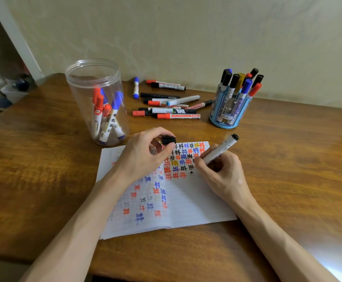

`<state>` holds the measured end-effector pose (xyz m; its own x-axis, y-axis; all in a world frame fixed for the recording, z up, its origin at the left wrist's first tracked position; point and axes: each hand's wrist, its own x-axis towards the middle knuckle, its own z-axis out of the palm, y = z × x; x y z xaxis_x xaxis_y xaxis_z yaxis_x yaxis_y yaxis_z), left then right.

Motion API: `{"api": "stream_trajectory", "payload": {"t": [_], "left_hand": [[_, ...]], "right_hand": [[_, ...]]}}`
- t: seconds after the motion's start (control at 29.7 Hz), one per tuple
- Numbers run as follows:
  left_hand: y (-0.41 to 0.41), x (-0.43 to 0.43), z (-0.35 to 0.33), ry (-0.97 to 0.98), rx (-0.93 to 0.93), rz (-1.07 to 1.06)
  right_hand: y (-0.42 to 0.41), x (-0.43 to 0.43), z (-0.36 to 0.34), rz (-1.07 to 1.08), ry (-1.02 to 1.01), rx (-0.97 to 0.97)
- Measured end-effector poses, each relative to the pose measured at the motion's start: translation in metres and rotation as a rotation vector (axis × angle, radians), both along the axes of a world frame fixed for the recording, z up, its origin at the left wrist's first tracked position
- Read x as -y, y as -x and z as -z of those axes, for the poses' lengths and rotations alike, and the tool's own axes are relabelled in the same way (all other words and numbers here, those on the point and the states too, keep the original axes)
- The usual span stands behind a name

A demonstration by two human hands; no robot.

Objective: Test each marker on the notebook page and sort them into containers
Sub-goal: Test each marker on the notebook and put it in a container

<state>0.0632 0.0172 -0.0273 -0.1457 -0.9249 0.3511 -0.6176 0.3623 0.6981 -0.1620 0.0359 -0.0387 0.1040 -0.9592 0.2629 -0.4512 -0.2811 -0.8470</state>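
1. Writing a test mark: right hand [223,171] clamps a black marker [220,149], tip touching the notebook [196,200] page just below the rows of marks. A light, short stroke seems best, kept clear of earlier marks.
2. Left hand [143,157], over the notebook, pinches the black cap [168,140]; keep it ready.
3. Count: clear jar [97,78] beyond the notebook's left, about five markers; blue holder [225,119] beyond its right, roughly nine; loose pile [166,102] between, about a dozen.

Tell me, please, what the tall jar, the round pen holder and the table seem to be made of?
The tall jar looks like clear glossy plastic: markers show through its wall. The round pen holder seems blue plastic with see-through panels. The table shows brown wood grain with a slight sheen, possibly veneer.
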Motion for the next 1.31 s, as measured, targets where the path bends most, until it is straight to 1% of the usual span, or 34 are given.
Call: {"api": "stream_trajectory", "payload": {"t": [0.3,0.44,0.61,0.81,1.01,1.11,1.31], "left_hand": [[-0.0002,-0.0002,0.0004,0.014,0.003,0.004],[-0.0004,0.0005,0.0011,0.01,0.006,0.001],[-0.0004,-0.0004,0.0002,0.015,0.005,0.004],[0.0002,-0.0002,0.0005,0.013,0.015,0.008],[-0.0006,0.0,0.0005,0.004,0.007,0.019],[-0.0004,-0.0002,0.0,0.005,0.009,0.019],[0.001,-0.0028,-0.0027,0.016,-0.014,0.031]], "right_hand": [[-0.0006,-0.0012,-0.0002,-0.05,-0.045,-0.026],[0.001,0.0003,-0.0004,-0.012,-0.02,0.017],[0.0,0.001,0.0004,0.004,0.002,0.009],[-0.0006,-0.0018,-0.0016,-0.048,-0.044,-0.015],[0.0007,-0.0003,-0.0017,-0.001,0.021,0.013],[-0.0003,-0.0011,-0.0014,-0.009,0.035,-0.01],[0.0002,-0.001,-0.0023,-0.07,-0.027,-0.029]]}}
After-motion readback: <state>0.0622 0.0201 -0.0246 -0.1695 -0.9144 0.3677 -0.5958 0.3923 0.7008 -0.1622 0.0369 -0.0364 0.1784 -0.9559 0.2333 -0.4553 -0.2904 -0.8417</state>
